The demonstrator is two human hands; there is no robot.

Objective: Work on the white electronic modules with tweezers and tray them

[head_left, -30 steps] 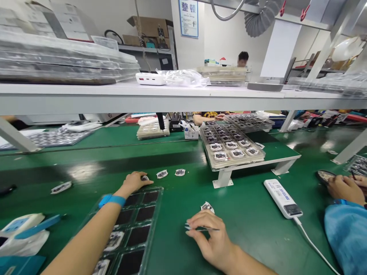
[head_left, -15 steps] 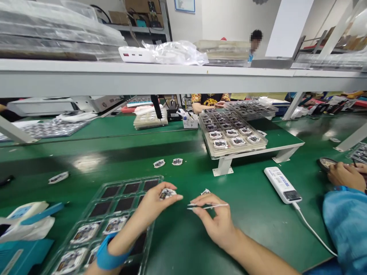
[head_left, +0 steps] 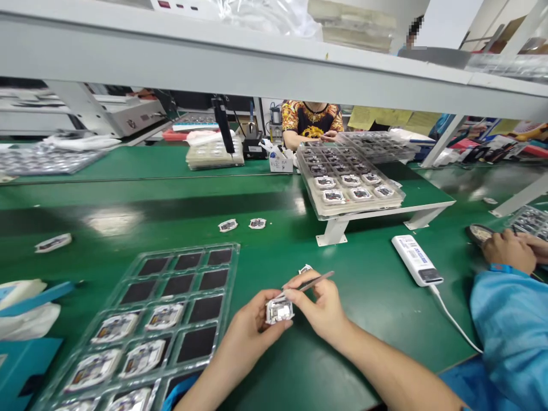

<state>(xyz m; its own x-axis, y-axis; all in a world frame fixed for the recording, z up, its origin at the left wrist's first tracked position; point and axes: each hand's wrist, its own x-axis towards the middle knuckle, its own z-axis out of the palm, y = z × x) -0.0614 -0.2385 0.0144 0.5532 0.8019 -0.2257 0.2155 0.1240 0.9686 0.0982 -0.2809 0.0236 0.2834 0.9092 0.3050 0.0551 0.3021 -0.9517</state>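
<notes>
My left hand [head_left: 246, 326] pinches a small square part with a white rim [head_left: 279, 311] above the green table. My right hand [head_left: 322, 305] grips a pair of metal tweezers [head_left: 314, 282], whose tip touches the top of that part. Another small part [head_left: 305, 268] lies on the table just beyond my right hand. Left of my hands lies a clear plastic tray [head_left: 132, 325] with dark pockets; several near pockets hold parts, the far ones are bare.
Two loose parts [head_left: 242, 224] lie further out, another [head_left: 53, 242] far left. A white raised stand [head_left: 387, 212] carries stacked trays of parts [head_left: 349, 188]. A white power bank [head_left: 416, 261] with cable lies right. A co-worker's hands [head_left: 509, 250] and blue sleeve [head_left: 511, 331] are at right; another person sits opposite.
My left hand picked a part from the far table, brought it back toward me, and now holds it at the tweezers' tip. The camera tilted downward.
</notes>
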